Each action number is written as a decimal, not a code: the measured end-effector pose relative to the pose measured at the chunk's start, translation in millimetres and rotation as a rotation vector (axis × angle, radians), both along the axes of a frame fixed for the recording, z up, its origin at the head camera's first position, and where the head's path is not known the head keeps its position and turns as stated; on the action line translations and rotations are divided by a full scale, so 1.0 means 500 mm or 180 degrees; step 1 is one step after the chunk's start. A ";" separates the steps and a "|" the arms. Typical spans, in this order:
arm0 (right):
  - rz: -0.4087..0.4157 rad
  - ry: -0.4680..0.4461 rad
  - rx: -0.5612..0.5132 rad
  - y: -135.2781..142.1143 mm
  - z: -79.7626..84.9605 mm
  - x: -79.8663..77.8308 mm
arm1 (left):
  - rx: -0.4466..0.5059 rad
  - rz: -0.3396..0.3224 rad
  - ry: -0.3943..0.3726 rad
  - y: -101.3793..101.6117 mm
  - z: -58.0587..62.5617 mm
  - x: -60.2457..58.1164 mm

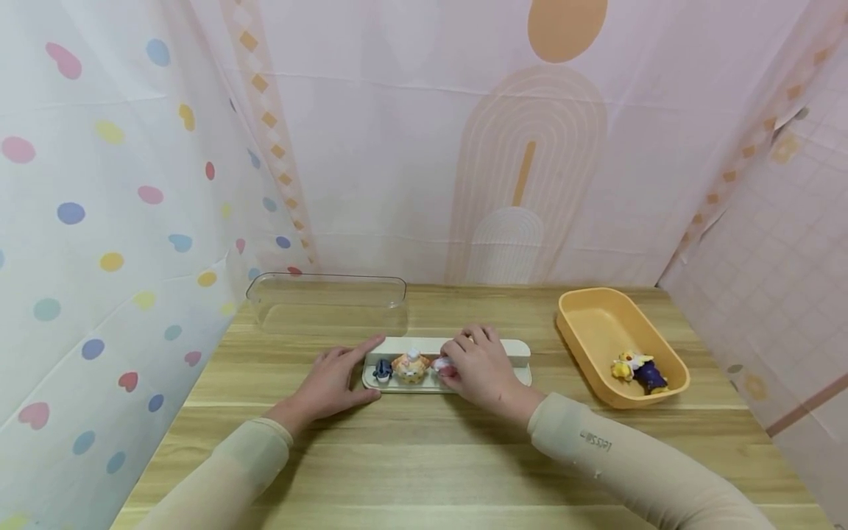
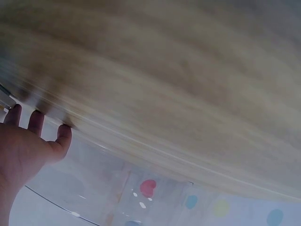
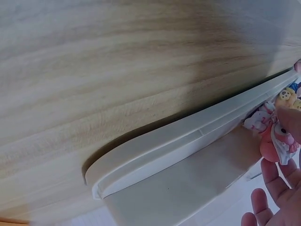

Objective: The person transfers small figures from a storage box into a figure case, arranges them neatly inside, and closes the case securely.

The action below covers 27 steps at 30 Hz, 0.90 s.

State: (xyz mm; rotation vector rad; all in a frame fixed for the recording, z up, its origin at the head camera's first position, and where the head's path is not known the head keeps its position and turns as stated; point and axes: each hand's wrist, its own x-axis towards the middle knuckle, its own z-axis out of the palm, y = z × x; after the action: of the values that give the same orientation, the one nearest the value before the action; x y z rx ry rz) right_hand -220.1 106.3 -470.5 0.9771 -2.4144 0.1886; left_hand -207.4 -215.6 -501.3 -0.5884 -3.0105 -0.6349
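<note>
A long cream stepped display base lies on the table, with a row of small toy figurines on it. A dark blue figurine stands at its left end, beside a yellow-orange one with a white top. My left hand is at the base's left end, index finger at the back corner and thumb at the front one. Over the right part, my right hand pinches a pink figurine with a white front. Close beside it is a white-and-pink figurine.
Behind the base, a clear plastic cover stands at the back left. At the right sits an orange tray holding a yellow-and-white figurine and a dark purple one. Patterned curtains hang around the wooden table.
</note>
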 end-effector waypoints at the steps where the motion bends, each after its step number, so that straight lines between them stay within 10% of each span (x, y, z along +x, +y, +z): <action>1: -0.0017 -0.0026 0.0019 0.001 0.000 0.001 | 0.0004 -0.0005 0.0002 0.000 0.000 0.000; 14: -0.0462 -0.0889 0.0015 0.059 0.064 0.006 | -0.0047 -0.0002 -0.0009 -0.001 0.001 -0.006; 21: -0.0857 -0.0836 -0.0547 0.202 0.124 -0.030 | -0.0056 0.0016 -0.0030 -0.006 0.000 -0.006; 27: -0.1286 -0.1628 -0.1083 0.360 0.176 -0.060 | -0.0036 0.0049 -0.0038 -0.008 -0.001 -0.004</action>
State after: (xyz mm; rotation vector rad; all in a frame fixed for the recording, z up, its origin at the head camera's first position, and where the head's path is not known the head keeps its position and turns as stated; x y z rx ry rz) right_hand -250.2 286.0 -382.3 0.2958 -2.8392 0.7471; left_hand -209.4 -219.4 -501.7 -0.5636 -3.0286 -0.6231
